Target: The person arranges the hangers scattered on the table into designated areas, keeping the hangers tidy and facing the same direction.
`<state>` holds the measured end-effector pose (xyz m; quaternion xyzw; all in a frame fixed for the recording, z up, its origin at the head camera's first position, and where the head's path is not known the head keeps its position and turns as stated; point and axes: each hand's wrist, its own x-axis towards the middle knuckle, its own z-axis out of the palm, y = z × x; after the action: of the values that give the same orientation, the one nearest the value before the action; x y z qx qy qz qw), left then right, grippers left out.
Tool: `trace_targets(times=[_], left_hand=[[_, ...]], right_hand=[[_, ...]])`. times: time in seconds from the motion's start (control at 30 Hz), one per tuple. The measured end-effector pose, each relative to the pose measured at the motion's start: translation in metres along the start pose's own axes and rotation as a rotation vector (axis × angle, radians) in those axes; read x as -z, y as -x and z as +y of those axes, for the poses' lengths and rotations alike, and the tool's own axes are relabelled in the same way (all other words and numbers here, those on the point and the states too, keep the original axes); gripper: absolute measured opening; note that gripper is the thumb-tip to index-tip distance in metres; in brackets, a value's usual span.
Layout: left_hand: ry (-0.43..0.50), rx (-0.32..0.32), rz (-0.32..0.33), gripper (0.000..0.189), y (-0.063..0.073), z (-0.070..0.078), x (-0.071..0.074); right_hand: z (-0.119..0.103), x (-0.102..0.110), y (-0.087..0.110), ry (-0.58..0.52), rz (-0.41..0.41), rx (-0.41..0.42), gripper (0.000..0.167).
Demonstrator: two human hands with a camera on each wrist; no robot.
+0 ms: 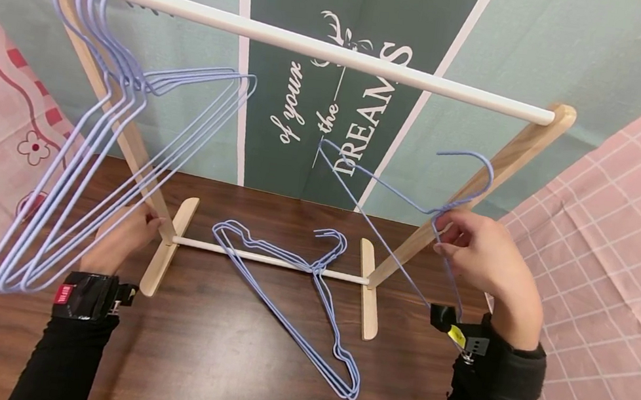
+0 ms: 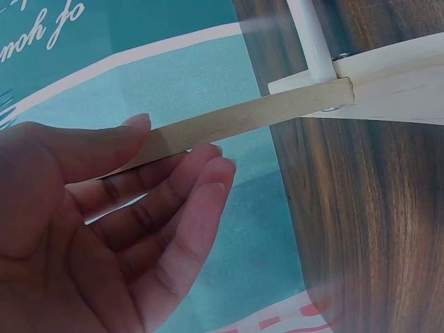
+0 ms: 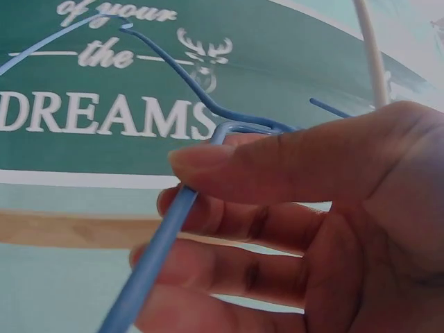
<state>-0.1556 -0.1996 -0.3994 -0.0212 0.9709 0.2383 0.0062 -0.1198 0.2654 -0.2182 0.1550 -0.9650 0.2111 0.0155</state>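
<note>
My right hand (image 1: 487, 249) pinches a blue wire hanger (image 1: 491, 173) just below its hook, thumb against fingers. The hanger hangs in the air near the rack's right post, its hook lower than the top rail. The right wrist view shows the wire (image 3: 149, 277) between thumb and fingertips. Low on the left side, my left hand (image 1: 125, 234) holds the wooden post (image 2: 229, 121) of the clothes rack between thumb and fingers. Several blue hangers (image 1: 127, 72) hang bunched at the left end of the white top rail (image 1: 314, 45), partly in front of my left arm.
More blue hangers (image 1: 318, 269) lie stacked on the dark wood table (image 1: 188, 370), across the rack's lower bar (image 1: 196, 245). Wooden feet (image 1: 369, 304) stand at both sides. A green cloth with lettering hangs behind, and pink patterned cloths flank both sides.
</note>
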Motion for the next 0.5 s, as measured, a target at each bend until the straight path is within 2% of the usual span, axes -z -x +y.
trace_targets(times=[0.13, 0.3, 0.5], left_hand=[[0.01, 0.0, 0.003, 0.026, 0.0, 0.001, -0.001], [0.019, -0.017, -0.001, 0.026, 0.0, 0.0, -0.001], [0.0, -0.019, 0.011, 0.026, 0.0, -0.001, -0.001]], right_hand=[[-0.001, 0.013, 0.004, -0.008, 0.014, -0.032, 0.018], [-0.001, 0.026, 0.008, 0.033, 0.074, -0.025, 0.019], [0.001, 0.035, 0.01, 0.031, 0.103, -0.039, 0.019]])
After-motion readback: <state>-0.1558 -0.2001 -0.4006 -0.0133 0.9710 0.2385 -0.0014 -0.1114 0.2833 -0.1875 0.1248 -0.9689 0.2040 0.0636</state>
